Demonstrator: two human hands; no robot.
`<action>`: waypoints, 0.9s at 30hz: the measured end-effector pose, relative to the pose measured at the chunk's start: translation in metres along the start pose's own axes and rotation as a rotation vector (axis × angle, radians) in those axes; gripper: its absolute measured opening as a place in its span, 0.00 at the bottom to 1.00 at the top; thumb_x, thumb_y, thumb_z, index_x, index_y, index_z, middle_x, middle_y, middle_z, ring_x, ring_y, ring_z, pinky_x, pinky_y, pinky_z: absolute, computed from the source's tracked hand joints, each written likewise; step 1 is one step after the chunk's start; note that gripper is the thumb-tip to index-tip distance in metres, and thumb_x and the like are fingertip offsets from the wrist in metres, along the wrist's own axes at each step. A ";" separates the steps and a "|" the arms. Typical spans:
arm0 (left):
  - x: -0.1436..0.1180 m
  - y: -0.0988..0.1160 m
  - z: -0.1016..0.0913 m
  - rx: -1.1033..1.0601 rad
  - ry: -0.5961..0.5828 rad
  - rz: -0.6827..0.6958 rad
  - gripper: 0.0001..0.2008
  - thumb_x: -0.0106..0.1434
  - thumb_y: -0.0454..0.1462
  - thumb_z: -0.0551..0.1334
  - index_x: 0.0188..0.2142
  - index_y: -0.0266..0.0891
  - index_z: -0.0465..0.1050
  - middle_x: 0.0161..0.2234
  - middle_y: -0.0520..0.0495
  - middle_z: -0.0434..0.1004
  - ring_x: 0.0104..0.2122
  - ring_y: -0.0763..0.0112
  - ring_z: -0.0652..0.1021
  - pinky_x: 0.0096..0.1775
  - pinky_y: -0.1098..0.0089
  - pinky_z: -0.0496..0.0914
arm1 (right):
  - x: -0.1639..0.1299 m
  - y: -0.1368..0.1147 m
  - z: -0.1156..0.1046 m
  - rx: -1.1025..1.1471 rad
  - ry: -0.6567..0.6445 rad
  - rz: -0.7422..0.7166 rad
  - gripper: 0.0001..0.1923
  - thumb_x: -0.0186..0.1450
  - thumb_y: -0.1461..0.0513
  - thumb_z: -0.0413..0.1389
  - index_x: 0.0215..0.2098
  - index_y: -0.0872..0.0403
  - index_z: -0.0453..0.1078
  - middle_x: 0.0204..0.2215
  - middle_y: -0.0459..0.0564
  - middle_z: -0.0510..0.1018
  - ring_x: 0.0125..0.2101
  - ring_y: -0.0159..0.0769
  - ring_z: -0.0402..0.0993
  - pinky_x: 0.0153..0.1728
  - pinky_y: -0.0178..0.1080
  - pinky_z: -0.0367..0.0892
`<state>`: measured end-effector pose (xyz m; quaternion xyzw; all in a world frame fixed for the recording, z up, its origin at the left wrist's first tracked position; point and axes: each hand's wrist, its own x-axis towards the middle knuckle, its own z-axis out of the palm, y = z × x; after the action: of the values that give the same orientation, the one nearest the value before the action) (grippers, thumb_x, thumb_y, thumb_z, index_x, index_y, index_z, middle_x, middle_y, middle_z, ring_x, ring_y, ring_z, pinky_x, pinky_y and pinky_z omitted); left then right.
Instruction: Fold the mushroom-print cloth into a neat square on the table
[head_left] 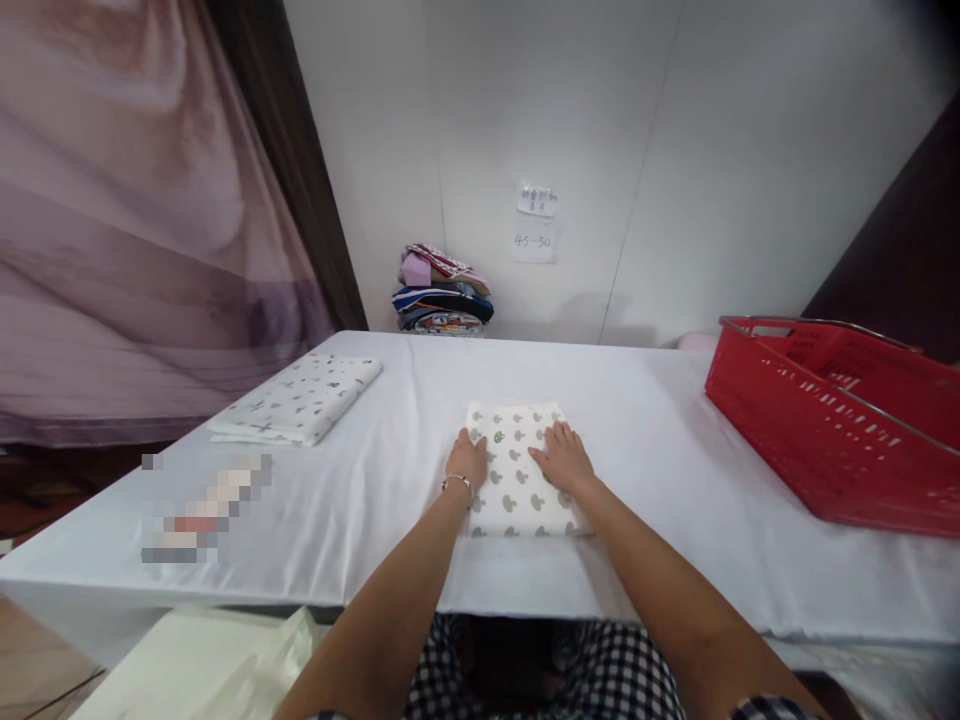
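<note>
A white folded cloth [517, 490] with a grey mushroom print lies flat on the white-covered table [405, 470] before me. My left hand [468, 460] rests against its left edge, thumb spread over the print and a bracelet at the wrist. On the right side my right hand [564, 458] lies on top of the cloth, fingers spread. Both hands press on the cloth rather than grip it. Another folded white cloth [307, 395] with small dark motifs sits at the table's left.
A red plastic basket [787, 430] stands at the right. Folded fabrics [444, 290] are stacked by the back wall, near paper notes [535, 240]. A pixelated patch covers something at the left front. A pinkish curtain [150, 200] hangs at the left.
</note>
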<state>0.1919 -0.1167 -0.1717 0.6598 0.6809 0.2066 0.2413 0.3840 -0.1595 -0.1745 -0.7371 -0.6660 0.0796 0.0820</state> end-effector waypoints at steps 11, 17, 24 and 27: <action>-0.001 -0.001 -0.002 -0.053 -0.012 -0.028 0.21 0.66 0.42 0.49 0.55 0.36 0.55 0.53 0.34 0.67 0.52 0.60 0.70 0.49 0.66 0.62 | -0.023 0.038 -0.003 0.554 0.067 0.168 0.30 0.64 0.51 0.44 0.62 0.53 0.55 0.58 0.55 0.62 0.56 0.43 0.61 0.52 0.45 0.61; 0.001 0.001 -0.009 -0.094 -0.025 -0.040 0.23 0.64 0.44 0.52 0.55 0.35 0.56 0.54 0.33 0.66 0.53 0.58 0.70 0.49 0.64 0.63 | -0.061 0.052 0.007 0.620 0.106 0.195 0.34 0.61 0.52 0.50 0.63 0.54 0.53 0.57 0.56 0.65 0.53 0.44 0.66 0.50 0.45 0.64; -0.036 -0.016 -0.017 -0.271 -0.197 -0.106 0.34 0.54 0.49 0.63 0.55 0.35 0.58 0.52 0.36 0.69 0.50 0.58 0.73 0.46 0.66 0.67 | -0.061 0.051 0.005 0.521 0.148 0.254 0.34 0.59 0.52 0.51 0.61 0.57 0.55 0.53 0.58 0.69 0.51 0.45 0.68 0.50 0.47 0.64; -0.046 -0.028 -0.019 -0.350 -0.278 -0.023 0.27 0.54 0.45 0.64 0.51 0.39 0.62 0.48 0.42 0.74 0.44 0.64 0.76 0.42 0.71 0.69 | -0.061 0.040 0.008 0.588 0.195 0.278 0.33 0.59 0.52 0.51 0.60 0.55 0.56 0.53 0.57 0.69 0.51 0.46 0.67 0.50 0.48 0.63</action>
<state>0.1586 -0.1635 -0.1708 0.6224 0.6023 0.2260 0.4458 0.4154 -0.2244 -0.1905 -0.7698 -0.4967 0.2077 0.3428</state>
